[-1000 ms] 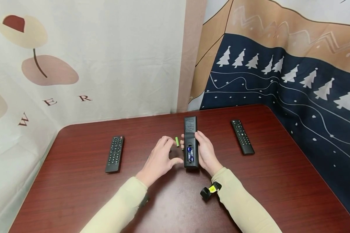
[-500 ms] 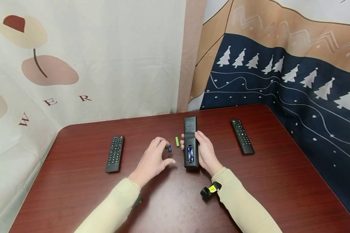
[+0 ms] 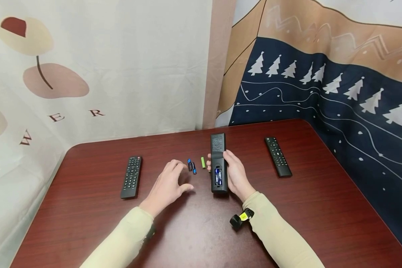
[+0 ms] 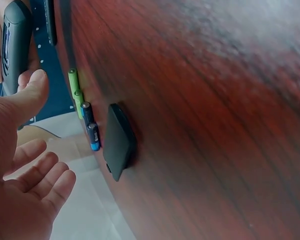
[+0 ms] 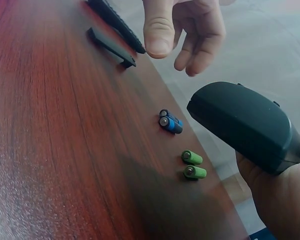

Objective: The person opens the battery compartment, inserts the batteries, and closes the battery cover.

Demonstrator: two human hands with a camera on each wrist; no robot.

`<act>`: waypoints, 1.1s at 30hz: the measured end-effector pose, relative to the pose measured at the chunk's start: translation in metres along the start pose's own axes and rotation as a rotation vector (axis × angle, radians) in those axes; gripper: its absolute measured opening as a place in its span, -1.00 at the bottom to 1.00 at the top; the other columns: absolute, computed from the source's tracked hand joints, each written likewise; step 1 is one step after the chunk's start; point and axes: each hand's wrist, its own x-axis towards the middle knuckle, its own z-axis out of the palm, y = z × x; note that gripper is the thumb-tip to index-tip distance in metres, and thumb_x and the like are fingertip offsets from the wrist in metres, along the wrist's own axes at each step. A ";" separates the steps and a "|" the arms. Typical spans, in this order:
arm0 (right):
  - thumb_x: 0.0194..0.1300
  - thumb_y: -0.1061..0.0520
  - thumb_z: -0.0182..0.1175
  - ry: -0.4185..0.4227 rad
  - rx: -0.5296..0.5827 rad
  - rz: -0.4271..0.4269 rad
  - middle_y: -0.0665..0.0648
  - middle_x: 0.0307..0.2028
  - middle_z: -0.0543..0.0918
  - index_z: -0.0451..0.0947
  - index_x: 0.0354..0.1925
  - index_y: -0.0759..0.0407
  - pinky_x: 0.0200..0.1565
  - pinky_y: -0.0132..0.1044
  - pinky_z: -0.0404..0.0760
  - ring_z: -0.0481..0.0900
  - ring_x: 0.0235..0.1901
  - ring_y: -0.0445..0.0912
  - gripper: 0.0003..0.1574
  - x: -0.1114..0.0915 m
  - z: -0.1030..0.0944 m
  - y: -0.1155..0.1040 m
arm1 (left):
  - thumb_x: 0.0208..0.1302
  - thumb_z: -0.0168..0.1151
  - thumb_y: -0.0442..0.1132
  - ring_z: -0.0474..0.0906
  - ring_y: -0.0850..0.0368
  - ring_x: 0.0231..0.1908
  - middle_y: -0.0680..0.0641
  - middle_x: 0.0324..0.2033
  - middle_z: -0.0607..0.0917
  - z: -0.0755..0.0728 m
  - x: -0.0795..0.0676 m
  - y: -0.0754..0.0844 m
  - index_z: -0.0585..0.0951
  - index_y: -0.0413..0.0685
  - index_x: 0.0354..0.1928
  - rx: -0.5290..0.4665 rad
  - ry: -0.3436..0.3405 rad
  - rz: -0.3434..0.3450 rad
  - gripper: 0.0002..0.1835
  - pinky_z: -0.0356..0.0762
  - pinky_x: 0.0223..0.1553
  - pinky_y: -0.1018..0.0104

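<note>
My right hand [image 3: 236,175] grips a black remote control [image 3: 217,147], back side up. Its battery compartment is uncovered, with blue batteries [image 3: 218,176] lying in it. My left hand [image 3: 164,186] hovers over the table to the left, fingers relaxed and thumb apart, holding nothing. Just beyond its fingertips lie two black-and-blue batteries [image 3: 192,167]. A green battery [image 3: 203,162] is farther right; the right wrist view shows two green batteries [image 5: 194,165] side by side. A black battery cover [image 4: 119,142] lies on the table in the left wrist view; in the head view my left hand hides it.
A black remote [image 3: 131,177] lies face up on the left of the brown table [image 3: 87,208]. Another black remote [image 3: 278,157] lies face up at the right. Printed curtains [image 3: 137,67] hang behind the table's far edge.
My left hand has drawn back to the left and toward me, away from the held remote, uncovering the black-and-blue batteries. The right hand and its remote have stayed in place.
</note>
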 end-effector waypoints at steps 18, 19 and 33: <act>0.71 0.02 -0.34 0.013 -0.033 0.005 0.52 0.37 0.38 0.10 0.55 0.17 0.22 0.07 0.61 0.69 0.06 0.13 -0.40 0.000 -0.002 0.001 | 0.02 0.66 -0.12 0.49 -0.06 0.08 -0.14 0.03 0.59 -0.004 -0.009 -0.016 0.63 -0.23 0.08 0.070 -0.049 0.002 -0.39 0.57 0.09 0.01; 0.71 0.02 -0.34 0.014 -0.032 0.006 0.52 0.37 0.38 0.10 0.55 0.17 0.22 0.06 0.61 0.69 0.06 0.12 -0.40 0.000 -0.002 0.001 | 0.02 0.66 -0.12 0.49 -0.06 0.08 -0.14 0.02 0.59 -0.004 -0.010 -0.017 0.63 -0.23 0.07 0.073 -0.051 0.003 -0.39 0.57 0.09 0.01; 0.71 0.01 -0.32 0.021 -0.038 0.021 0.48 0.37 0.40 0.10 0.56 0.14 0.28 0.12 0.55 0.69 0.07 0.13 -0.41 -0.002 -0.001 0.001 | 0.02 0.66 -0.10 0.52 -0.09 0.09 -0.11 0.00 0.61 -0.013 -0.014 -0.025 0.63 -0.23 0.07 0.103 -0.107 0.009 -0.39 0.58 0.13 0.00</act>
